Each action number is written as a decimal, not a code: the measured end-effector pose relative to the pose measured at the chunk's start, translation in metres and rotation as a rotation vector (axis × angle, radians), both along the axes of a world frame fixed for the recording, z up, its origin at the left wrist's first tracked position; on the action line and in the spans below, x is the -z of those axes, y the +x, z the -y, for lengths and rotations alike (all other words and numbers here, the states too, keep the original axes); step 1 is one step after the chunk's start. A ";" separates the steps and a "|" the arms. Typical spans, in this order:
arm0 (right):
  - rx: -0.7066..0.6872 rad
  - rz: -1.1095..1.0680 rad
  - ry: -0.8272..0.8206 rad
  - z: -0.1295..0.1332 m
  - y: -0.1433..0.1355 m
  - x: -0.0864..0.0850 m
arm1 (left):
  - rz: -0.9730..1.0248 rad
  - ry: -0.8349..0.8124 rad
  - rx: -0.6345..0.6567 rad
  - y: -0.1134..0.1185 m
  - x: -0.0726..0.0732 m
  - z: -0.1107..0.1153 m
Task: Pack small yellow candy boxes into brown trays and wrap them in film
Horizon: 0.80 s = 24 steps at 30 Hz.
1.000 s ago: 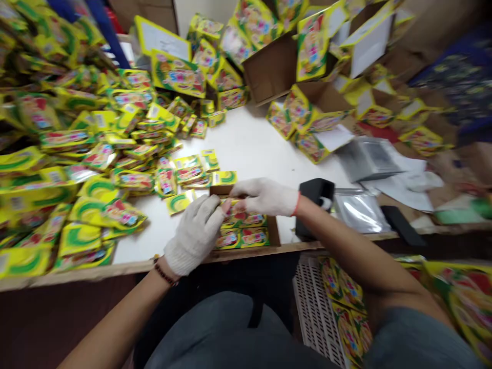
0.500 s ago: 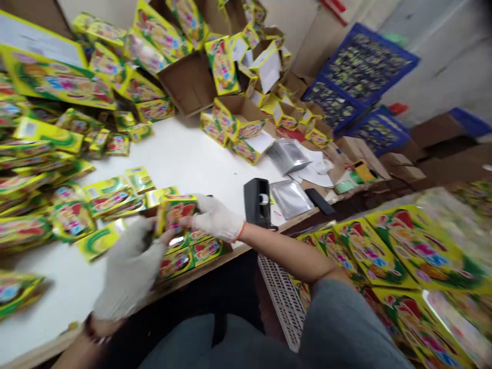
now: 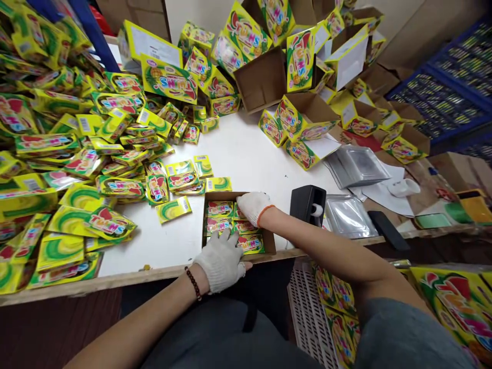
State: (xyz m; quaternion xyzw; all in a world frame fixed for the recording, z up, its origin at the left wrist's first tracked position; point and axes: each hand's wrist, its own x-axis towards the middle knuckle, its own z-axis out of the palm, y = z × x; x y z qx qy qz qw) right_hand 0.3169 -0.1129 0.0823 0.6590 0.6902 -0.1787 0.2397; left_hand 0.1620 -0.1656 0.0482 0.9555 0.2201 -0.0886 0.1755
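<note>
An open brown carton (image 3: 272, 243) lies at the table's front edge with several small yellow-green packs (image 3: 220, 208) flat inside it. My left hand (image 3: 221, 260), in a white knitted glove, rests with fingers spread over the carton's front left part, on the packs. At the carton's back right corner is my right hand (image 3: 253, 206), also gloved; its fingers reach down inside over the packs and their tips are hidden. Loose packs (image 3: 182, 177) lie just left of the carton.
A large heap of packs (image 3: 130, 138) covers the table's left side. Right of the carton stand a black tape dispenser (image 3: 307, 205) and clear plastic trays (image 3: 350, 215). Open display boxes (image 3: 303, 123) are piled behind. A white crate (image 3: 311, 312) is below the table edge.
The view has swung left. The pack held between my hands is no longer held up; both hands are now over the carton, my left hand with its fingers spread.
</note>
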 end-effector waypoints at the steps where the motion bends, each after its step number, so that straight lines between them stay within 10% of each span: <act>1: 0.010 0.017 0.011 0.002 0.001 0.003 | -0.021 -0.009 0.004 0.000 0.000 0.000; 15: -0.212 0.082 0.139 0.050 0.009 0.013 | -0.093 -0.037 0.000 0.002 -0.007 0.000; 24: -0.083 0.212 0.239 0.028 0.001 0.025 | -0.190 -0.082 0.016 0.003 -0.013 -0.001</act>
